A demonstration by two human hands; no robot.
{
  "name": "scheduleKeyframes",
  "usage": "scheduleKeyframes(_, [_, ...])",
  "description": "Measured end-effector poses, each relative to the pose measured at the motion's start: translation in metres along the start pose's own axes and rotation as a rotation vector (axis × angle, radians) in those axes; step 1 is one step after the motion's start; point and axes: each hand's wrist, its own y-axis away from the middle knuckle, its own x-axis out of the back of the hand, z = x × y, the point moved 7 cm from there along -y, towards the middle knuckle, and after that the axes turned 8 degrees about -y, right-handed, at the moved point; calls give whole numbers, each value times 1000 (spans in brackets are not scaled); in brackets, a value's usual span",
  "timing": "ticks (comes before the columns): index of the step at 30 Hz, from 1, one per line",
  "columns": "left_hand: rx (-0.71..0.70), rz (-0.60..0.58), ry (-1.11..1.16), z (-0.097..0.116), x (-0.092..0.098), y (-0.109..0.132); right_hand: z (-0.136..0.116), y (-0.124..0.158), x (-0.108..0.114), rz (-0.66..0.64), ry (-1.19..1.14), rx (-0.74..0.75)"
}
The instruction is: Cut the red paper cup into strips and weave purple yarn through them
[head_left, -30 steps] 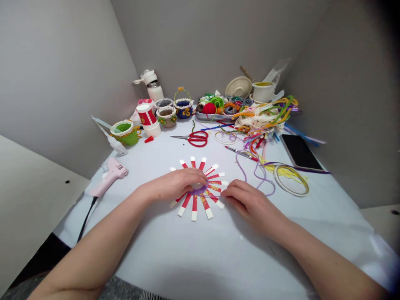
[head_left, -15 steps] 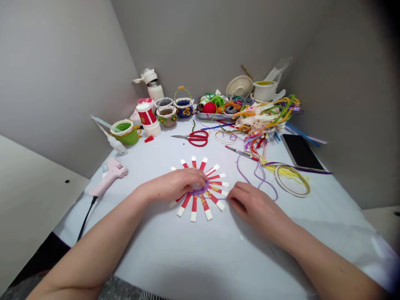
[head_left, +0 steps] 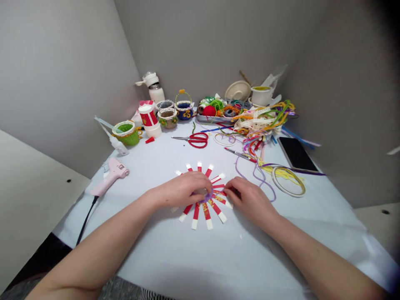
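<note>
A paper cup cut into red and white strips (head_left: 196, 213) lies splayed like a sunburst on the white table. Purple yarn (head_left: 207, 197) is wound around its round centre. My left hand (head_left: 195, 188) covers the upper left of the piece, its fingers closed on the centre rim. At the right edge, my right hand (head_left: 245, 193) pinches the purple yarn between thumb and forefinger, over the right-hand strips. Loose purple yarn (head_left: 265, 183) curls on the table beyond my right hand.
Red scissors (head_left: 197, 140) and a pen (head_left: 240, 154) lie behind the piece. A pink glue gun (head_left: 109, 177) is at left, a phone (head_left: 297, 154) and hoop (head_left: 288, 181) at right. Small baskets (head_left: 185, 110), a stacked cup (head_left: 149, 121) and a yarn tray (head_left: 215, 118) stand at the back.
The strip piece and my left hand have shifted slightly right and toward me. My right hand has moved up, over the strips, with the purple yarn.
</note>
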Motion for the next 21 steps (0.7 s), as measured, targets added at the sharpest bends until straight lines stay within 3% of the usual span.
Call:
scheduleKeyframes(11, [262, 57, -215, -5, 5, 3, 2, 2, -1, -26, -9, -1])
scheduleKeyframes(15, [267, 29, -252, -6, 6, 2, 1, 2, 1, -48, -22, 28])
scheduleKeyframes(21, [170, -22, -186, -17, 10, 10, -14, 10, 5, -64, -138, 197])
